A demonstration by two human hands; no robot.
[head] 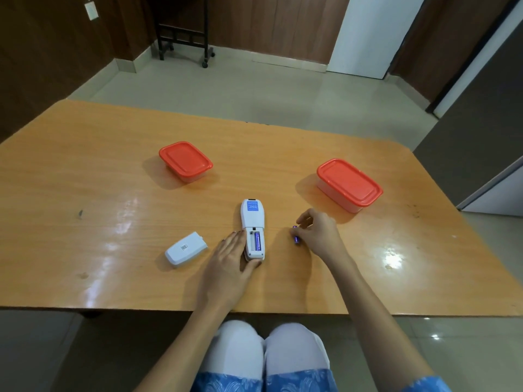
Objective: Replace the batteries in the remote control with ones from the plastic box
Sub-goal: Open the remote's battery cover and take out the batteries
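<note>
A white remote control lies face down on the wooden table, its battery bay uncovered with one purple battery inside. My left hand rests flat against the remote's left side, thumb at its near end. The white battery cover lies to the left. My right hand is right of the remote, fingertips closed on a second purple battery at the table surface. Two clear plastic boxes with red lids, one at the back left and one at the right, are closed.
The table's near edge runs just in front of my knees. A grey cabinet stands beside the table's right end. On the floor beyond the table is a black wheeled stand.
</note>
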